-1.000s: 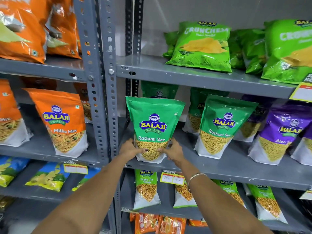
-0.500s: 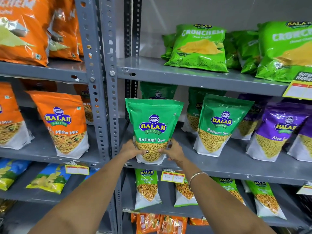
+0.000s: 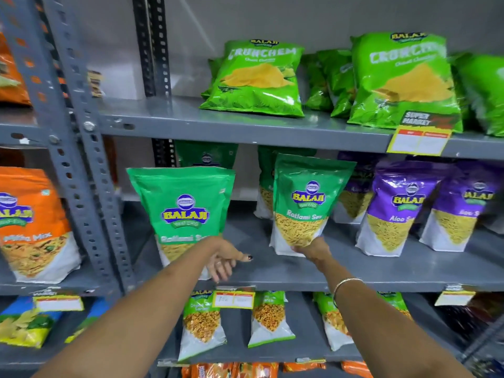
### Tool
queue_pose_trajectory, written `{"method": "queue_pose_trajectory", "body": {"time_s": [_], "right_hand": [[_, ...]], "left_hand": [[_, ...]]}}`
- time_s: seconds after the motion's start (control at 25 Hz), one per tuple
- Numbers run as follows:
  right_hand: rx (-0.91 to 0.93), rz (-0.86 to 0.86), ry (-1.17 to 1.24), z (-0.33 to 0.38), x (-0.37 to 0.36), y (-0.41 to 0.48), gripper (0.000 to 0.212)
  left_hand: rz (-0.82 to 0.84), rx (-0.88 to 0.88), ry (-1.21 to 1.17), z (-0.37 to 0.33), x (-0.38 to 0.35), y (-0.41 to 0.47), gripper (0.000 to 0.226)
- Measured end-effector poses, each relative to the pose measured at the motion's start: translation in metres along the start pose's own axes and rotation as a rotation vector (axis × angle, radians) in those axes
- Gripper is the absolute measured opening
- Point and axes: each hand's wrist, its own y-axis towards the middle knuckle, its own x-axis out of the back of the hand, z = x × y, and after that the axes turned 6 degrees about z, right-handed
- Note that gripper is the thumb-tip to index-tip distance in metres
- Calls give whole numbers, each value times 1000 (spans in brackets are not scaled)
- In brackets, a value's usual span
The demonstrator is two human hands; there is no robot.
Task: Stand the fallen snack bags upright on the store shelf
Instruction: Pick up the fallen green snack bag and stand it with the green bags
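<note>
two hands (image 3: pixel 223 257) (image 3: pixel 311 251) — four green Ratlami bags (image 3: pixel 185 208)

You can see a yellow price tag (image 3: pixel 418 141) on the top shelf edge. A gray post with holes (image 3: pixel 79 170) stands at your left. The wall (image 3: pixel 272 20) behind is gray.

Price tag (image 3: pixel 236 299) writing blurred

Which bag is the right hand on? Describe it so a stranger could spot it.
On the middle grey shelf, find the two front green Ratlami Sev bags. It is the right-hand bag, tilted, with the right hand at its bottom edge. Purple Aloo Sev bags sit just to its right.
</note>
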Motion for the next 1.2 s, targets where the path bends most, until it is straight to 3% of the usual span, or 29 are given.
{"method": "queue_pose_trajectory", "body": {"time_s": [0.08, 0.2, 0.24, 0.32, 0.36, 0.44, 0.8, 1.0, 1.2], "right_hand": [[8, -40, 13, -10, 29, 26, 100], [111, 84, 154, -23, 58, 73, 119], [123, 156, 210, -28, 60, 89, 112], [177, 329, 300, -28, 63, 95, 72], [198, 399, 306, -29, 65, 95, 63], [258, 468, 357, -30, 65, 89, 65], [335, 416, 352, -37, 76, 19, 51], [306, 329, 218, -38, 72, -3, 65], [290, 341, 230, -37, 70, -12, 62]], "left_hand": [[-166, -214, -127, -37, -18, 21, 74], [-384, -423, -315, -90, -39, 47, 76], [-438, -466, -371, -102, -42, 52, 73], [-490, -512, -442, -119, -47, 68, 62], [-502, -520, -458, -124, -51, 72, 58], [-551, -505, -474, -126, -58, 70, 55], [-592, -458, -384, -92, -78, 45, 61], [-656, -448, -355, -77, -91, 36, 60], [-647, -453, -350, -75, -93, 34, 60]]}}
